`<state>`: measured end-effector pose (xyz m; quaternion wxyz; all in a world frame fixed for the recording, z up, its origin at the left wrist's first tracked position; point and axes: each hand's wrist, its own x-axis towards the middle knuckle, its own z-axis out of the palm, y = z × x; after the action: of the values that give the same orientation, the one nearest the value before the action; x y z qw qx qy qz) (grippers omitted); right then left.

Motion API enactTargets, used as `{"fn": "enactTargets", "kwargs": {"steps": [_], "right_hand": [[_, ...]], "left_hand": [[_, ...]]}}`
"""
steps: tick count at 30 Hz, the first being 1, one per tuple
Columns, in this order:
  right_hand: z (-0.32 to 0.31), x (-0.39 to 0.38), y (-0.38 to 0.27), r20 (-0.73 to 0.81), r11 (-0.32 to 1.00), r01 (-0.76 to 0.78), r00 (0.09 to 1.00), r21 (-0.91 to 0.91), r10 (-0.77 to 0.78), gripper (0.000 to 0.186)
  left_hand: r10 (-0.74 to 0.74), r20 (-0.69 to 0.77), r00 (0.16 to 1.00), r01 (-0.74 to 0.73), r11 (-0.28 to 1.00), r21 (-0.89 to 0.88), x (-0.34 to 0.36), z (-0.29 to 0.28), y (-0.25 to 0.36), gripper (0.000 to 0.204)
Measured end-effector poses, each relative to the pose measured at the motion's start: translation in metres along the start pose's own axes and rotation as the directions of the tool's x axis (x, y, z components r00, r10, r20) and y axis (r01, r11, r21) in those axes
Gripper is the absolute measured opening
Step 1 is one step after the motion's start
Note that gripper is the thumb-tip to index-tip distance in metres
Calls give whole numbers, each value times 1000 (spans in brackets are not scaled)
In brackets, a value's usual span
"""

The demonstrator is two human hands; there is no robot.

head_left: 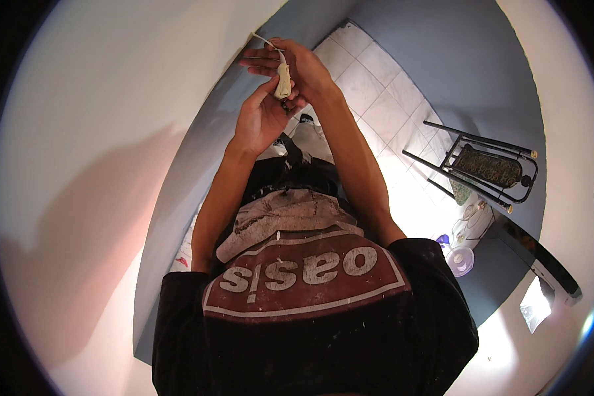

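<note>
Head view: cream piece is up between both hands, next to the grey wall band, thin white cord running off its top end. Left hand grips the piece, thumb across its side. Right hand is just beside it, fingers stretched out loosely; can't tell if it pinches the cord.

To do this well, I'd keep the left thumb steady and firm, not crushing. Work the cord with right fingertips, close to where it meets the piece. Avoid sharp bends; looks flexible, probably kinks easily.
</note>
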<state>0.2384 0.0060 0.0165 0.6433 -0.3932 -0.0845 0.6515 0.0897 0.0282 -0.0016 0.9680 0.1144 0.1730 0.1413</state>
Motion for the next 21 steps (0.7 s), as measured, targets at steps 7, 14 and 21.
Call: {"fn": "enactTargets", "kwargs": {"steps": [7, 14, 21], "right_hand": [[6, -3, -12, 2, 999, -11, 1000, -52, 11, 56], [-1, 3, -21, 43, 996, -41, 998, -80, 45, 45], [-9, 7, -26, 72, 999, -19, 997, -50, 22, 37]], "left_hand": [[37, -107, 994, -34, 999, 30, 6, 18, -1, 25], [89, -114, 989, -87, 996, 31, 16, 27, -3, 25], [109, -145, 983, -114, 993, -22, 24, 29, -8, 27]]}}
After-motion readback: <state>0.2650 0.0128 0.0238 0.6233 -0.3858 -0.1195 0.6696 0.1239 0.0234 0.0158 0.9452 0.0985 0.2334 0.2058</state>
